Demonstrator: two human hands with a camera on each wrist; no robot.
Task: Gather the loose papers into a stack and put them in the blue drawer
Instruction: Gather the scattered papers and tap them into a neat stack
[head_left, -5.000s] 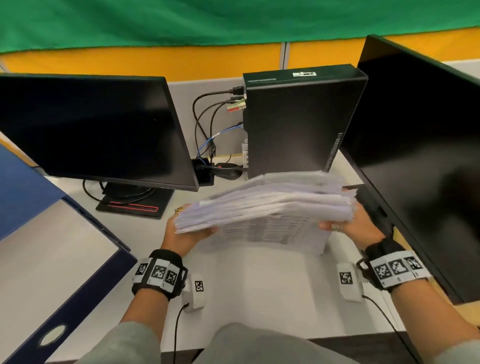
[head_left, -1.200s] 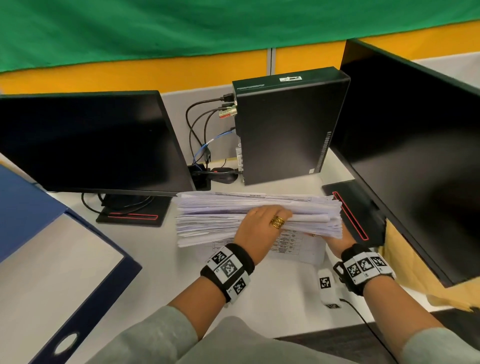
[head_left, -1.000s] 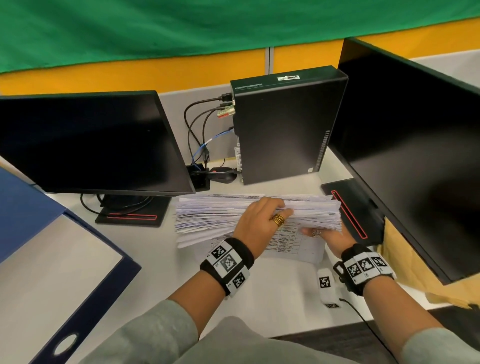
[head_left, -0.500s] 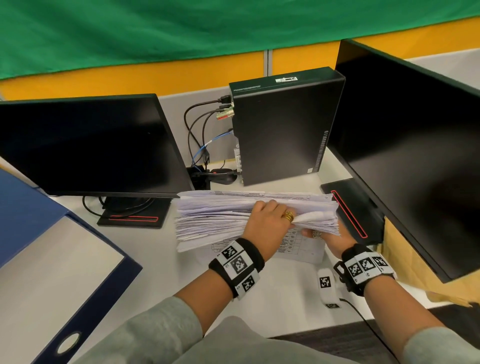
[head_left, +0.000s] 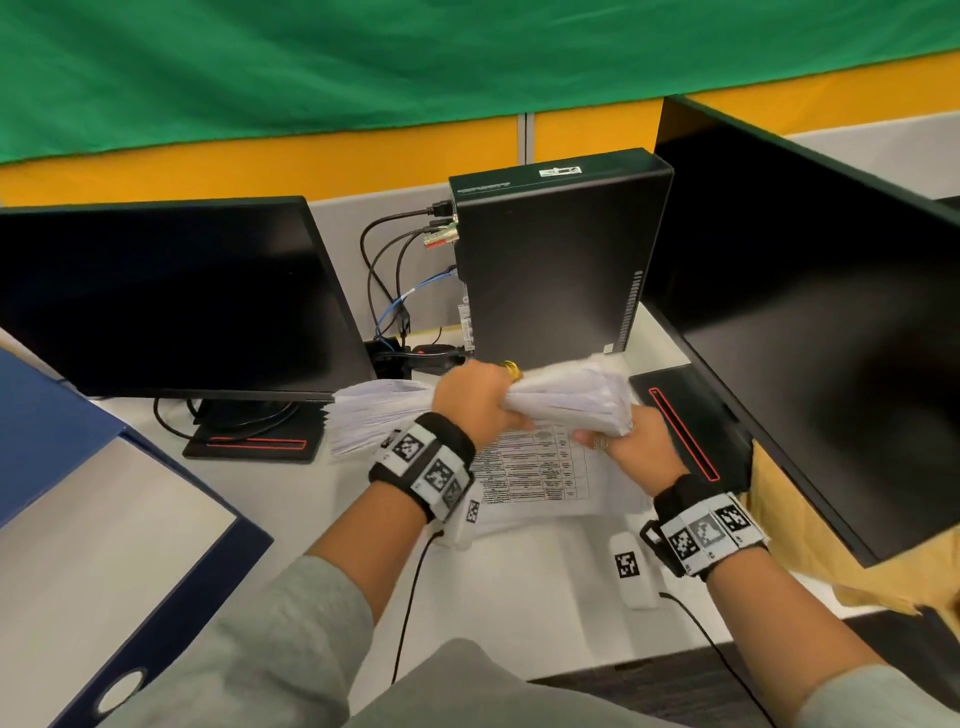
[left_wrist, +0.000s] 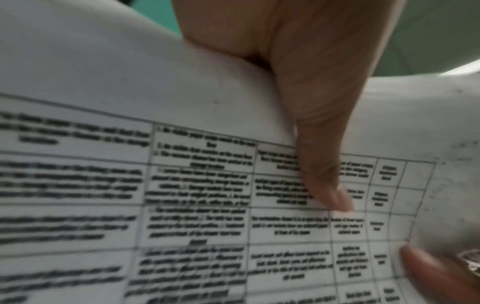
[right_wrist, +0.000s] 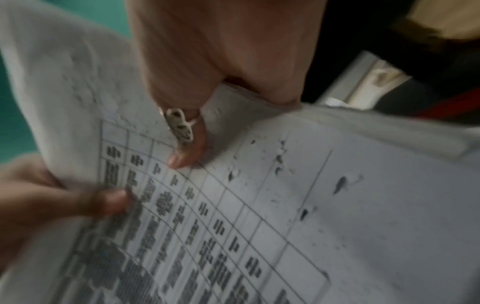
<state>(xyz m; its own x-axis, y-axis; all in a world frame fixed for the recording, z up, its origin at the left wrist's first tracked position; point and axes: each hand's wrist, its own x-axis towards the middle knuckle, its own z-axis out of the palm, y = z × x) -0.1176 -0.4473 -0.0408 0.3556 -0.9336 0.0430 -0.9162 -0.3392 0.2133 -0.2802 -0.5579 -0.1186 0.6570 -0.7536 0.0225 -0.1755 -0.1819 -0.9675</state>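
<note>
A thick stack of white papers (head_left: 566, 400) hangs above the desk, bent upward at its right end. My left hand (head_left: 483, 395) grips the stack's middle from above, fingers curled over the far edge. My right hand (head_left: 623, 441) grips the right end from below. The bottom sheet, printed with a table (head_left: 530, 467), droops toward the desk. In the left wrist view my left hand (left_wrist: 311, 123) has its thumb pressed on that printed sheet (left_wrist: 182, 195). In the right wrist view my right hand (right_wrist: 187, 144), wearing a ring, pinches the same sheet (right_wrist: 259, 205). The blue drawer (head_left: 171, 587) lies open at the left.
A dark monitor (head_left: 171, 296) stands at the back left and a black PC tower (head_left: 556, 270) with cables (head_left: 389, 291) behind the papers. A second monitor (head_left: 805, 312) and its base (head_left: 685, 421) crowd the right. A yellow envelope (head_left: 789, 525) lies under it.
My left hand slid from the stack's left end to its middle and closed tighter on it. The right end of the stack rose and curled up. The right hand kept its hold.
</note>
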